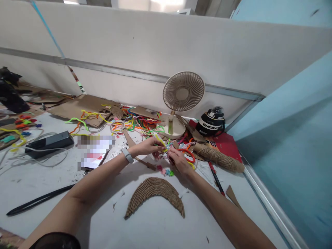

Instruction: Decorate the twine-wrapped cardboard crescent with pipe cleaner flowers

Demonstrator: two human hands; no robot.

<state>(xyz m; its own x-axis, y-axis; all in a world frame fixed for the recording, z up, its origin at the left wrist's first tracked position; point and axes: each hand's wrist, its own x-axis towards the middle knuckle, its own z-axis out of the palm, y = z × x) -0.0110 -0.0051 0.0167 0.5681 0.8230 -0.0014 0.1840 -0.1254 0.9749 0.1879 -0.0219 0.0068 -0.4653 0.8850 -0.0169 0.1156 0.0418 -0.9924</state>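
Observation:
My left hand [147, 147], with a grey band at the wrist, reaches in over the craft pile, fingers bent. A yellow-and-white strip [160, 141] lies at its fingertips; what they pinch is too small to make out. Close beside it, my right hand [178, 160] has its fingers pressed together around something hidden. A red-orange pipe cleaner loop [190, 155] curves just behind the right hand. Small pink, blue and green flower-like pieces [166, 171] lie below both hands. Nearer to me, a brown crescent of coiled twine [155, 192] rests flat on the white table.
Behind my hands stand a beige fan [183, 91] and a black bottle [211, 121]. Twine roll [220, 157] and red pen [216, 178] lie right. Left are a phone [95, 154], a black power bank [49, 143], cables and cardboard [80, 107]. Tangled pipe cleaners [135, 119] line the back.

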